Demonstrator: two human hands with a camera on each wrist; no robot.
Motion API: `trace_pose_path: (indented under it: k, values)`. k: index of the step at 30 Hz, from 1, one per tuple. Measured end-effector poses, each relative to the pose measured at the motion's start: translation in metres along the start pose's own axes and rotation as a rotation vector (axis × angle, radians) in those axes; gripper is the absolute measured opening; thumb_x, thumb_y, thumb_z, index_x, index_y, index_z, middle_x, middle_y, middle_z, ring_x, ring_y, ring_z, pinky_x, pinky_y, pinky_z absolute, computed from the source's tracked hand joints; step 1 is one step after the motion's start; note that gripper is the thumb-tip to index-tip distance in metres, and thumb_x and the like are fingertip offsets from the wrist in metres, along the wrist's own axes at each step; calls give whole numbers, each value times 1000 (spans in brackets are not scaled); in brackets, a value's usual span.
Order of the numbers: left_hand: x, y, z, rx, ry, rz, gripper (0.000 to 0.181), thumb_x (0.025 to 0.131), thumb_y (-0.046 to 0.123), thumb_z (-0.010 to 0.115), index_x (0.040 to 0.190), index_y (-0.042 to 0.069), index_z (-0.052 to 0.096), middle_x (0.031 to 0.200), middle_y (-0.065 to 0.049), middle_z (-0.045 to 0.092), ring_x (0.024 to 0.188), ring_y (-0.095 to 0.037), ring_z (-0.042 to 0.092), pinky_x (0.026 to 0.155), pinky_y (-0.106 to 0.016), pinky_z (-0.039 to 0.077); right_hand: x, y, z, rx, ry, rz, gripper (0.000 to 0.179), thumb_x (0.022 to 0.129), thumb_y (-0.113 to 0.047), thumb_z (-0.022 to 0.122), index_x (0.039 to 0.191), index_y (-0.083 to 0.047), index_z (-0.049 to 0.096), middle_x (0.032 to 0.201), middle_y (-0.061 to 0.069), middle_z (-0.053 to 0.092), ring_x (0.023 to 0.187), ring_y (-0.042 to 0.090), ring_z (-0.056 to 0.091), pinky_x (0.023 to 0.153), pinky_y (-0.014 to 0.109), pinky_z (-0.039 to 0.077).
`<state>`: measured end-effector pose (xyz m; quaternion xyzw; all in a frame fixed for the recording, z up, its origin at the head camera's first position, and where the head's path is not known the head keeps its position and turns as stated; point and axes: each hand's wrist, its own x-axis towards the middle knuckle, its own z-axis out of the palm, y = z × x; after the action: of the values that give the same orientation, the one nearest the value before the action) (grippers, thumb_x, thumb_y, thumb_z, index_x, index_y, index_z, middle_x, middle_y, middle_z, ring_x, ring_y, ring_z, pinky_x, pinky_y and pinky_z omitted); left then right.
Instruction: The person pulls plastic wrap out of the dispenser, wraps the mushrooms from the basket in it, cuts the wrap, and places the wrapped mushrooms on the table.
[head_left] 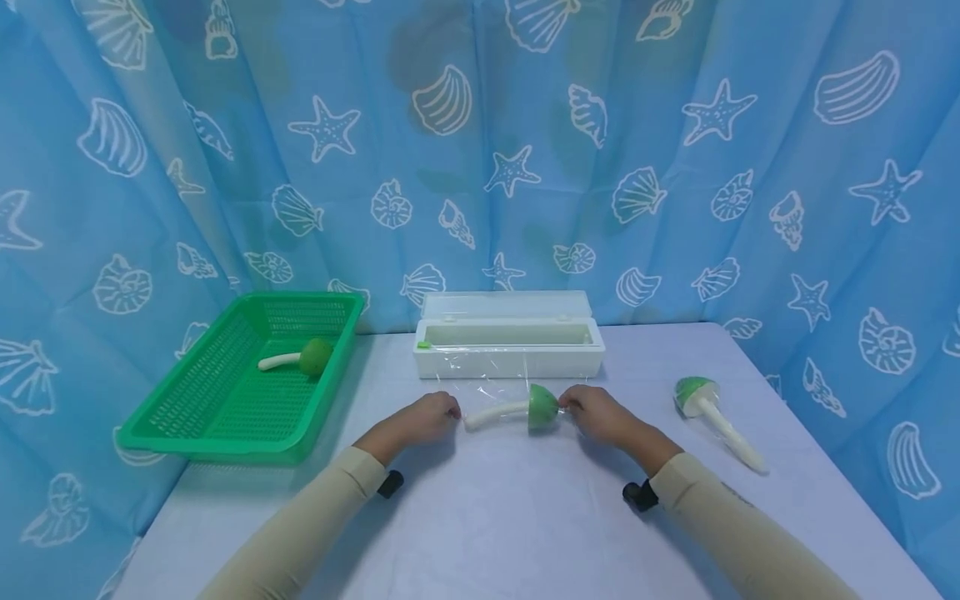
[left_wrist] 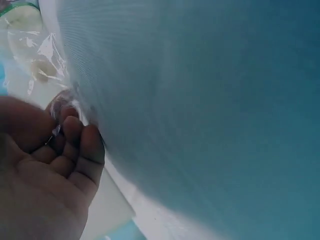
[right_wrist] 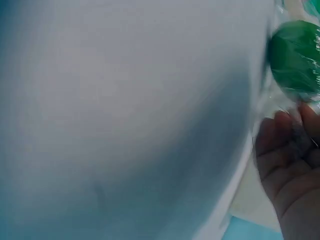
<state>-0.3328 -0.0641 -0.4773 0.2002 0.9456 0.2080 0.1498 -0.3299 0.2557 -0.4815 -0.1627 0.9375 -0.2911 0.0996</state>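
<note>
A mushroom-shaped object with a green cap and a white stem lies on its side in front of a white box, with clear plastic wrap about it. By the stem's end, my left hand pinches gathered wrap; the left wrist view shows the crumpled film between thumb and fingers. Beside the cap, my right hand grips the wrap's other end. In the right wrist view, film covers the green cap just beyond the fingertips.
The white wrap dispenser box stands at the back, its lid raised. A green basket on the left holds another mushroom-shaped piece. A third, film-covered one lies on the right of the white table. A blue curtain hangs behind.
</note>
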Motion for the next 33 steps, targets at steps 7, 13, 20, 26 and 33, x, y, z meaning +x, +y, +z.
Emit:
trace_pose_path:
  k: [7, 13, 20, 26, 33]
  values:
    - [1, 6, 2, 38, -6, -17, 45, 84, 26, 72, 117, -3, 61, 101, -5, 57, 93, -20, 55, 87, -39, 47, 7, -3, -1, -73, -51, 3, 51, 84, -30, 76, 122, 0, 60, 106, 4, 62, 102, 23, 58, 90, 44, 48]
    - [9, 6, 2, 61, 58, 20, 26, 98, 14, 56, 117, -2, 63, 98, -4, 60, 96, -21, 58, 88, -37, 49, 18, 7, -1, -106, -9, -85, 23, 96, -16, 59, 113, -1, 64, 101, 3, 64, 100, 23, 60, 90, 43, 48]
    - [13, 0, -8, -252, 147, 6, 26, 103, 21, 49, 101, 4, 68, 83, -6, 55, 74, -18, 49, 68, -34, 43, 19, 17, -11, 201, 137, -24, 23, 102, -17, 50, 98, -2, 67, 98, 10, 55, 89, 26, 50, 78, 42, 44]
    - [24, 6, -4, -456, 261, -136, 31, 100, 25, 49, 98, 3, 69, 93, -8, 61, 82, -20, 52, 74, -38, 45, 31, 16, -3, 407, 288, 204, 30, 92, -23, 60, 102, 3, 71, 117, 21, 62, 111, 35, 53, 96, 50, 40]
    - [31, 11, 1, -561, 498, -318, 24, 87, 27, 62, 77, 7, 71, 93, -6, 62, 95, -30, 52, 86, -50, 40, 34, 4, -1, 549, 386, 333, 34, 84, -23, 67, 102, 5, 70, 98, 15, 68, 92, 28, 61, 80, 39, 50]
